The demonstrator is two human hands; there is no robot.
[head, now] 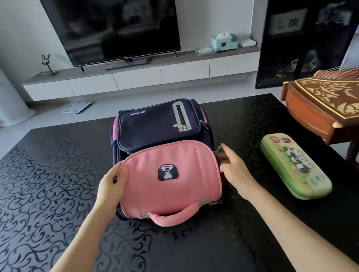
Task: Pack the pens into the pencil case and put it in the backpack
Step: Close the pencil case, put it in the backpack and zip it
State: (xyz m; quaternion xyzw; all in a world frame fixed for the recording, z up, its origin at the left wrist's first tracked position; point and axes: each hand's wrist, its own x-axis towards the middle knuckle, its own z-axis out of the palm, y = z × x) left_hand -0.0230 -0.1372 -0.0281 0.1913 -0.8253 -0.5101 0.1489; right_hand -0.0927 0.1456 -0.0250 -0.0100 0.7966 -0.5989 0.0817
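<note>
While both hands (112,186) flank the backpack (166,160), pencil case (295,165) lies beside; zither (339,101) near.

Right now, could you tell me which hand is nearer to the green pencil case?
The right hand. It sits at the backpack's right edge, just left of the green pencil case; the left hand grips the backpack's far left edge.

Right hand's (232,165) fingertips behind backpack (168,179) edge, its grip unclear; pens out of sight.

Soft daylight, glare on the glossy table (44,201), sharp centre, wide-angle bending at the edges.
</note>
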